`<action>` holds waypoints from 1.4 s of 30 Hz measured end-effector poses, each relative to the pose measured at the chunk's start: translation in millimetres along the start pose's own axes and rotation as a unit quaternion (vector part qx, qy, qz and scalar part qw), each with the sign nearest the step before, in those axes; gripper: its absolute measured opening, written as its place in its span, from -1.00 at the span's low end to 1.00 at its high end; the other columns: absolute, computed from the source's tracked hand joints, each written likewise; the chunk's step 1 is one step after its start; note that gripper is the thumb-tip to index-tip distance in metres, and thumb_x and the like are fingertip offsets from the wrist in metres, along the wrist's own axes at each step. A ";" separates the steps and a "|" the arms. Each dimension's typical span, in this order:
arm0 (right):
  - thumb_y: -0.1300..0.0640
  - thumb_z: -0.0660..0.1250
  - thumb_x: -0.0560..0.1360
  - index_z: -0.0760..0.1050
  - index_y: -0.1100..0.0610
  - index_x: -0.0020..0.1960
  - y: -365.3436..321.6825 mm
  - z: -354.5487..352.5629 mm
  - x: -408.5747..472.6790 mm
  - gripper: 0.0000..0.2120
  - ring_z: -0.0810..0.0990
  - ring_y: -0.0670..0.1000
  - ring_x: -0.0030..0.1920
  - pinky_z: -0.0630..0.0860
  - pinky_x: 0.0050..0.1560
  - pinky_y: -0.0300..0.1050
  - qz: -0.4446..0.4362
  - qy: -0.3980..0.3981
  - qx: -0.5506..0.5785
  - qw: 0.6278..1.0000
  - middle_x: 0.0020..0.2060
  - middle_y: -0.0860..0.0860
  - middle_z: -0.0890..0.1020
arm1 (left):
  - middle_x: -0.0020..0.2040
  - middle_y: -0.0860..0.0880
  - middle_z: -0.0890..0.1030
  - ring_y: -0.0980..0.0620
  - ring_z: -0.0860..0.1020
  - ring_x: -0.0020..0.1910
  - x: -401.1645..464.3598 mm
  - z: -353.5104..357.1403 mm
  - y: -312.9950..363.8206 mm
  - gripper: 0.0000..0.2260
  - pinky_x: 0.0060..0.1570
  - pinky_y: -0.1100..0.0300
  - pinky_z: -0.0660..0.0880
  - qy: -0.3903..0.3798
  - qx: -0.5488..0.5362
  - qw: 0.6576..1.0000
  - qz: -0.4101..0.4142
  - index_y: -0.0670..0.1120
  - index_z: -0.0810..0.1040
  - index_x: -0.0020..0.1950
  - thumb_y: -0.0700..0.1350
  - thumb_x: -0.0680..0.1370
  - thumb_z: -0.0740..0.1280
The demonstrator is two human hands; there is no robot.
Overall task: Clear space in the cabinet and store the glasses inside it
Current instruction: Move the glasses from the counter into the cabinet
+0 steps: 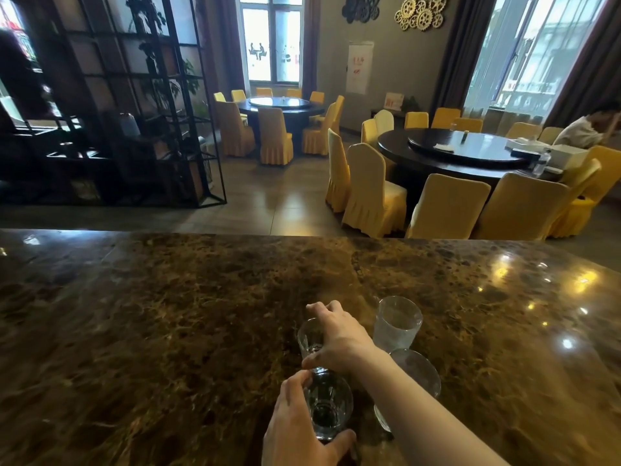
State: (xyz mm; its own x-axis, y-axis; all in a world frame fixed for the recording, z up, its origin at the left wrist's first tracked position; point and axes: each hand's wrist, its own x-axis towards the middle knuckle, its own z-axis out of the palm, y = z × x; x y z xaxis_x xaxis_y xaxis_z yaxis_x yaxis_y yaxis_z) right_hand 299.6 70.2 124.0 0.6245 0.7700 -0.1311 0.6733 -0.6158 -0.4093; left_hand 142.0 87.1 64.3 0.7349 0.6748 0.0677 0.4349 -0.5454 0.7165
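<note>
Several clear drinking glasses stand close together on a dark brown marble counter (168,314). My left hand (295,428) wraps around the nearest glass (327,408) at the bottom centre. My right hand (336,338) reaches across from the right and grips a second glass (309,338) just beyond it. A third glass (396,322) stands free to the right of that hand. Partly hidden under my right forearm is a fourth glass (420,375). No cabinet is in view.
Beyond the counter's far edge lies a dining room floor. A black metal shelf unit (134,105) stands at the left. Round dark tables (470,153) ringed by yellow-covered chairs (373,193) fill the right and back. A person (584,129) sits at the far right.
</note>
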 end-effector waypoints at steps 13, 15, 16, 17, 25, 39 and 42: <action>-0.03 0.64 0.27 0.34 -0.04 0.43 -0.5 8.1 6.4 -0.18 0.49 0.10 0.24 0.58 0.15 -0.03 -0.013 0.016 -0.038 0.999 0.24 0.03 0.44 | 0.25 0.32 0.39 0.22 0.43 0.28 1.0 2.0 -4.0 -0.14 0.34 0.26 0.39 -0.016 -0.018 1.000 0.001 0.32 0.08 0.25 0.34 0.16 0.55; -0.03 0.64 0.27 0.35 -0.03 0.41 -1.0 9.0 5.6 -0.20 0.50 0.09 0.21 0.58 0.12 -0.05 -0.016 0.025 -0.044 0.999 0.21 0.03 0.44 | 0.24 0.30 0.40 0.22 0.44 0.27 1.8 0.9 -4.2 -0.14 0.34 0.24 0.40 -0.018 -0.019 1.000 0.001 0.31 0.08 0.26 0.34 0.15 0.55; -0.03 0.64 0.27 0.36 -0.03 0.40 -1.2 9.3 5.3 -0.21 0.50 0.09 0.20 0.58 0.11 -0.05 -0.017 0.028 -0.046 0.998 0.20 0.03 0.44 | 0.24 0.29 0.40 0.21 0.44 0.27 2.5 0.4 -4.5 -0.14 0.34 0.23 0.40 -0.021 -0.020 1.000 0.003 0.30 0.09 0.27 0.34 0.15 0.55; -0.03 0.64 0.27 0.36 -0.02 0.39 -0.9 9.3 5.0 -0.22 0.50 0.09 0.20 0.58 0.11 -0.05 -0.017 0.031 -0.048 0.998 0.20 0.03 0.44 | 0.25 0.29 0.41 0.21 0.44 0.27 3.3 -0.4 -4.5 -0.13 0.34 0.23 0.40 -0.024 -0.022 0.999 0.005 0.28 0.11 0.28 0.34 0.15 0.55; -0.07 0.65 0.21 0.41 -0.01 0.34 -1.8 6.9 -4.0 -0.22 0.52 0.06 0.14 0.59 0.08 -0.05 -0.015 0.061 -0.030 0.998 0.13 0.01 0.47 | 0.14 0.33 0.37 0.24 0.46 0.22 -0.1 -18.6 -9.7 -0.18 0.32 0.28 0.39 -0.031 -0.029 0.999 0.012 0.28 0.13 0.24 0.30 0.17 0.56; -0.10 0.59 0.22 0.39 -0.03 0.40 -52.9 -53.8 -71.7 -0.20 0.51 0.04 0.15 0.60 0.09 -0.06 -0.055 0.174 -0.031 0.983 0.15 -0.02 0.47 | 0.10 0.40 0.43 0.36 0.48 0.08 -36.4 -94.3 -14.0 -0.19 0.07 0.51 0.32 0.009 -0.047 0.997 0.062 0.35 0.17 0.20 0.38 0.07 0.50; -0.12 0.59 0.21 0.40 -0.04 0.39 -64.6 -60.6 -98.4 -0.20 0.51 0.02 0.13 0.59 0.08 -0.07 -0.061 0.182 -0.034 0.981 0.13 -0.03 0.46 | 0.11 0.40 0.42 0.32 0.49 0.09 -49.2 -109.1 -16.6 -0.18 0.15 0.45 0.36 0.019 -0.049 0.995 0.085 0.33 0.18 0.21 0.36 0.09 0.55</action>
State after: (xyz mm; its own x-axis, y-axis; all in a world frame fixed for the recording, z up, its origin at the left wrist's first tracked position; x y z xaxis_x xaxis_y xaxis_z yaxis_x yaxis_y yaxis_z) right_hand 218.7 24.1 218.0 0.6296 0.7355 0.2501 0.7685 -0.5425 -0.3393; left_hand 41.9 117.2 124.8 0.7727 0.5960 0.2182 0.2518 -0.6035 0.7566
